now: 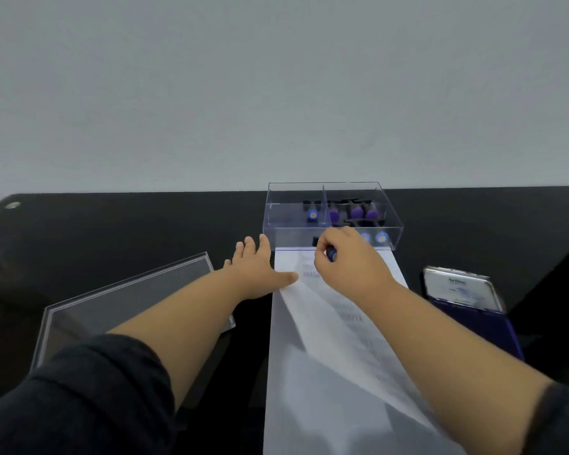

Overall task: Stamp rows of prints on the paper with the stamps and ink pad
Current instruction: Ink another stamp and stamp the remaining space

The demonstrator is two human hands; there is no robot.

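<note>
A black table (112,231) runs up to a plain pale wall (276,77). On the near left lies a flat clear lid (119,300) — the left arm crosses over its right edge. On the right sits the ink pad (477,326), its shiny cover (459,287) tipped up and open.

At the far end of the paper (326,405) stands a clear box (332,211) with walls inside that split it into parts. I can count about six stamps (357,212) in it: one with a blue tip in the far left part, three purple ones in the far right part, and two blue-tipped ones in the near right part, partly hidden behind the right hand (345,257).

The long white paper lies in the middle, running from the box toward the near edge. It has faint rows of prints near its far end and more lower down.

The left hand (257,267) lies flat, fingers spread apart, with the thumb pressing on the paper's left edge. The right hand's fingers are curled tight around one blue stamp (331,254) — held at the far end of the paper, just in front of the box.
</note>
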